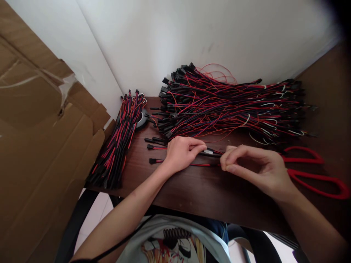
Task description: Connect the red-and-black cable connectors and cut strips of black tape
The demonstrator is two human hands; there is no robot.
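wire pile (230, 106) at table (197, 190) rear; bundle (117, 146) left; scissors (315, 171) right; cardboard (41, 153) far left.

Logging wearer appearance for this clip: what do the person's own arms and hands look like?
Both arms are bare as far as they show, with no sleeves. The left hand and right hand have no gloves, rings or watch in view. A thin black cord runs along the left arm, beside a white printed shirt.

Nothing legible shows anywhere: no words, brands, numbers or signs. The small white tag (208, 151) on the cable (217, 155) at the middle of the counter (192, 186) is too small to read. The shirt print (175, 243) at the near edge shows only drawn shapes.
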